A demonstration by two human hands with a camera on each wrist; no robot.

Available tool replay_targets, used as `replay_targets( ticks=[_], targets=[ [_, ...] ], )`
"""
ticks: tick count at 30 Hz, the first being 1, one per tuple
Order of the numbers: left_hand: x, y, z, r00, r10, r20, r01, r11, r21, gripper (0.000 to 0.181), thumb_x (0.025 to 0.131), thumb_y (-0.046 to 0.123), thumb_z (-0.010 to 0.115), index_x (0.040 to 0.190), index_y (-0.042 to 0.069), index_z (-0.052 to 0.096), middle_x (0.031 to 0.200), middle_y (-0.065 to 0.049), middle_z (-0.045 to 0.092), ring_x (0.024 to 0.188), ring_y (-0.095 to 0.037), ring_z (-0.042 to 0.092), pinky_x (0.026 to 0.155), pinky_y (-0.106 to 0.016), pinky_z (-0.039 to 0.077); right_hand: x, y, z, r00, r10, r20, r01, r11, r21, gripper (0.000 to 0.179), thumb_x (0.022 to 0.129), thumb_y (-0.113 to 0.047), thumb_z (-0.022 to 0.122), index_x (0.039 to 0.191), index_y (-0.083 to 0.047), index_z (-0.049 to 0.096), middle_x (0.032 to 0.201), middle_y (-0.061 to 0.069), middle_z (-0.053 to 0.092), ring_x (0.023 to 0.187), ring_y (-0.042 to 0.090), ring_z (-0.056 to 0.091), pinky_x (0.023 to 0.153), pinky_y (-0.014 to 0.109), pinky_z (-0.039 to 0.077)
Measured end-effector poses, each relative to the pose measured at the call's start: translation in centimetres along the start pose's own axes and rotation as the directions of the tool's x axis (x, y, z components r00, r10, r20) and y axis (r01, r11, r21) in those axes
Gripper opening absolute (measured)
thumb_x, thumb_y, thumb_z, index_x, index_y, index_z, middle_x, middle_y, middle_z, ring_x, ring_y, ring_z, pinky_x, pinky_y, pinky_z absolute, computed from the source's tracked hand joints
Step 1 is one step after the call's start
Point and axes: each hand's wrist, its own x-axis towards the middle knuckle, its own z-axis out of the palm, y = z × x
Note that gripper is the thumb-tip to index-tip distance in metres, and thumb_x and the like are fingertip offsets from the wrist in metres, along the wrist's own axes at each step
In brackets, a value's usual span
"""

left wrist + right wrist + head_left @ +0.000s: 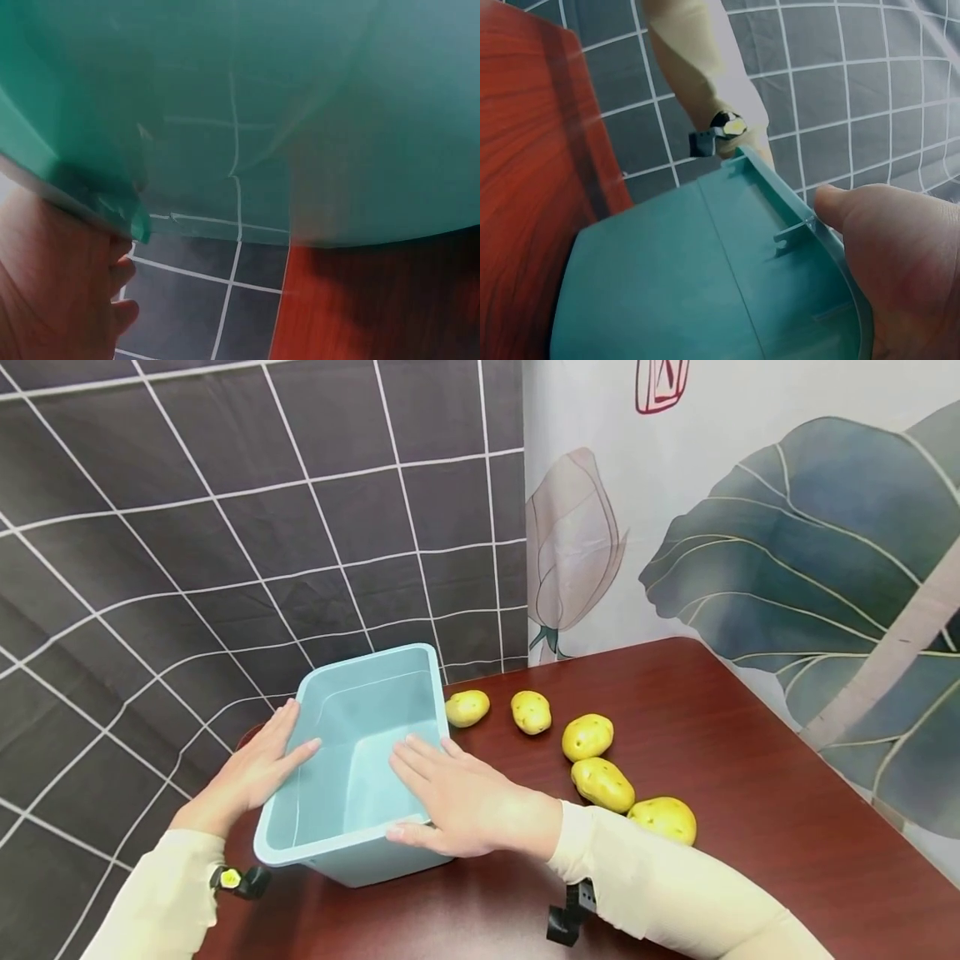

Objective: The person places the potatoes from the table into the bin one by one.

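Observation:
A light blue plastic tub (352, 842) stands on the table, its mouth facing up and no contents showing inside. My left hand (251, 768) lies along the tub's left rim with straight fingers, its thumb reaching over the edge. In the left wrist view, part of the left hand (56, 277) shows beside the tub wall (360, 157). On the opposite side, my right hand (468, 797) rests on the right rim, fingers extended over the opening. The right wrist view shows the right hand's thumb (832, 206) at the rim, above the tub's outer wall (652, 277).
Several yellow potatoes lie on the dark red table (750, 760) right of the tub, from one potato (467, 708) by its far corner to another (663, 820) beside my right sleeve. A dark gridded cloth (420, 527) hangs behind and left; a leaf-patterned curtain (600, 410) hangs behind right.

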Motion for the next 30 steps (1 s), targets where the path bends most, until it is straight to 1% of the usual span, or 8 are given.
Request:
replay_targets(
  ticks=[3, 7, 11, 15, 20, 24, 27, 30],
  targets=[
    [0.2, 0.3, 0.1, 1.000, 0.005, 0.004, -0.005, 1.000, 0.000, 0.082, 0.098, 0.054, 0.039, 0.154, 0.006, 0.003, 0.160, -0.014, 0.002, 0.146, -0.035, 0.001, 0.110, -0.063, 0.015, -0.4, -0.1, -0.1, 1.000, -0.015, -0.007, 0.014, 1.000, -0.012, 0.087, 0.091, -0.073, 0.016, 0.155, -0.013, 0.017, 0.160, 0.002, 0.014, 0.147, 0.017, 0.004, 0.117, 0.045, 0.009],
    [0.4, 1.0, 0.3, 1.000, 0.015, 0.006, -0.015, 1.000, 0.007, 0.082, 0.098, 0.055, 0.039, 0.154, 0.007, 0.004, 0.160, -0.013, 0.002, 0.146, -0.034, 0.001, 0.110, -0.062, 0.016, -1.2, 0.1, -0.4, 1.000, -0.022, -0.016, 0.022, 1.000, -0.022, 0.086, 0.092, -0.072, 0.018, 0.155, -0.012, 0.018, 0.160, 0.002, 0.016, 0.147, 0.018, 0.006, 0.117, 0.046, 0.009],
    [0.6, 1.8, 0.6, 1.000, 0.027, 0.005, -0.027, 0.999, 0.017, 0.082, 0.098, 0.055, 0.039, 0.154, 0.007, 0.004, 0.160, -0.012, 0.003, 0.146, -0.034, 0.001, 0.111, -0.061, 0.016, -2.1, 0.4, -0.7, 1.000, -0.019, -0.006, 0.019, 1.000, -0.013, 0.085, 0.093, -0.071, 0.019, 0.155, -0.012, 0.018, 0.160, 0.002, 0.016, 0.147, 0.017, 0.006, 0.117, 0.046, 0.009],
    [0.7, 2.2, 0.9, 1.000, 0.026, 0.015, -0.026, 0.999, 0.025, 0.084, 0.097, 0.057, 0.039, 0.154, 0.007, 0.004, 0.161, -0.012, 0.003, 0.146, -0.034, 0.002, 0.111, -0.061, 0.016, -2.7, 0.7, -0.8, 1.000, -0.026, 0.010, 0.026, 1.000, -0.005, 0.085, 0.093, -0.070, 0.019, 0.154, -0.012, 0.019, 0.160, 0.002, 0.015, 0.147, 0.017, 0.006, 0.117, 0.046, 0.009],
    [0.5, 2.6, 0.8, 0.999, 0.031, 0.011, -0.031, 0.999, 0.029, 0.086, 0.097, 0.057, 0.041, 0.154, 0.004, 0.006, 0.160, -0.015, 0.005, 0.146, -0.035, 0.004, 0.111, -0.061, 0.016, -2.9, 0.9, -1.1, 0.999, -0.040, 0.017, 0.041, 0.999, -0.024, 0.084, 0.094, -0.069, 0.019, 0.154, -0.011, 0.020, 0.160, 0.002, 0.016, 0.147, 0.019, 0.008, 0.117, 0.047, 0.011],
    [0.2, 2.8, 0.9, 0.999, 0.045, 0.014, -0.046, 0.998, 0.036, 0.089, 0.095, 0.059, 0.043, 0.154, 0.003, 0.007, 0.160, -0.017, 0.007, 0.146, -0.037, 0.006, 0.111, -0.061, 0.017, -3.1, 0.9, -1.2, 0.998, -0.049, 0.042, 0.051, 0.998, -0.035, 0.084, 0.094, -0.069, 0.018, 0.154, -0.010, 0.021, 0.160, 0.003, 0.018, 0.147, 0.018, 0.009, 0.117, 0.047, 0.011],
    [-0.2, 2.8, 0.9, 0.999, 0.048, 0.019, -0.049, 0.998, 0.037, 0.090, 0.094, 0.060, 0.044, 0.154, 0.003, 0.008, 0.160, -0.017, 0.007, 0.146, -0.037, 0.006, 0.111, -0.061, 0.017, -3.3, 0.8, -1.2, 0.996, -0.060, 0.059, 0.062, 0.997, -0.037, 0.084, 0.094, -0.069, 0.016, 0.154, -0.010, 0.023, 0.159, 0.002, 0.019, 0.147, 0.017, 0.009, 0.117, 0.047, 0.012],
    [-0.7, 2.8, 0.7, 0.999, 0.046, 0.020, -0.047, 0.998, 0.038, 0.091, 0.093, 0.061, 0.045, 0.154, 0.004, 0.007, 0.160, -0.016, 0.007, 0.146, -0.037, 0.006, 0.111, -0.060, 0.017, -3.3, 0.6, -1.2, 0.995, -0.079, 0.058, 0.082, 0.996, -0.043, 0.083, 0.094, -0.069, 0.015, 0.153, -0.011, 0.024, 0.159, 0.001, 0.021, 0.147, 0.016, 0.010, 0.117, 0.047, 0.013]
  ],
)
